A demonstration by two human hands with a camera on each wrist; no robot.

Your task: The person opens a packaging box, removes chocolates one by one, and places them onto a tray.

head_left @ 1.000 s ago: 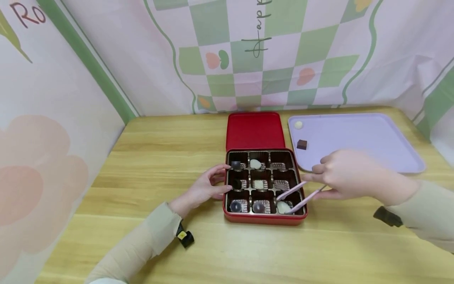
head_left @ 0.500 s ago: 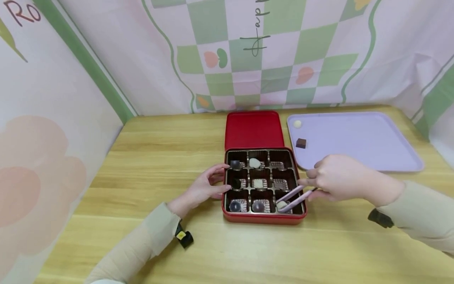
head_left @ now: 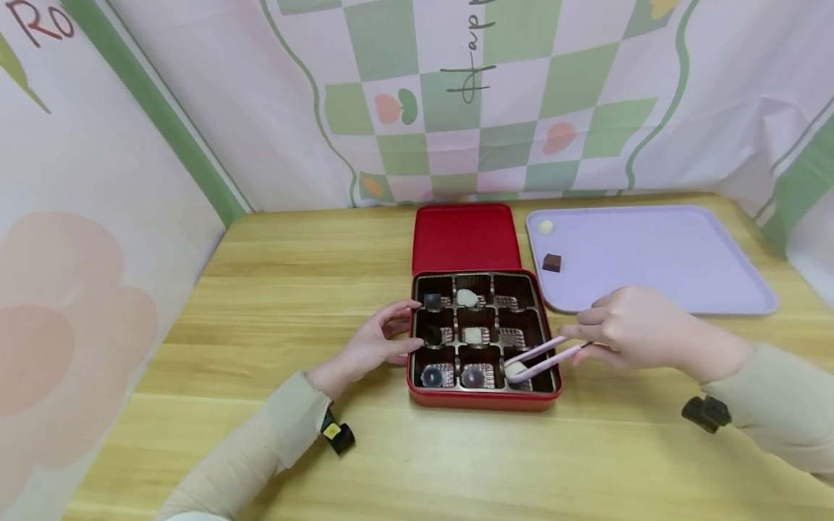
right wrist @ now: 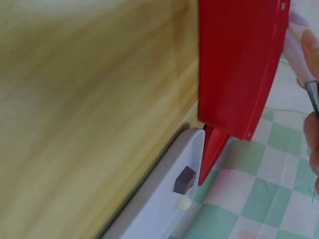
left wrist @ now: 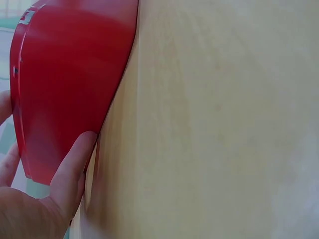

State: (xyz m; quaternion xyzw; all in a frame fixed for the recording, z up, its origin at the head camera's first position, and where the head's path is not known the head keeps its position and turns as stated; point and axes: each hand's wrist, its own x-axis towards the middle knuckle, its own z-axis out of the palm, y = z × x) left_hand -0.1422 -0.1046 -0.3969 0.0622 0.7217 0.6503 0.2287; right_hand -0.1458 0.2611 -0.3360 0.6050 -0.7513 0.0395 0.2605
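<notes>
Wooden bench [head_left: 404, 463], L to R: person's L hand [head_left: 371, 344], fingers relaxed, rests vs. left edge of red square tin [head_left: 485, 400]; off-white rounded pc. [head_left: 515, 370] in tin's near-R corner cpt., btwn. tips of pale-pink tongs [head_left: 547, 363]; R hand [head_left: 641, 329] grips tongs; lilac rect. tray [head_left: 651, 253] nr. bench's far-R corner.

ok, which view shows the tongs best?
Head: both prongs of the tongs show, from the right hand into the red box. Right wrist catches only part of them at its right edge; left wrist shows none.
</notes>
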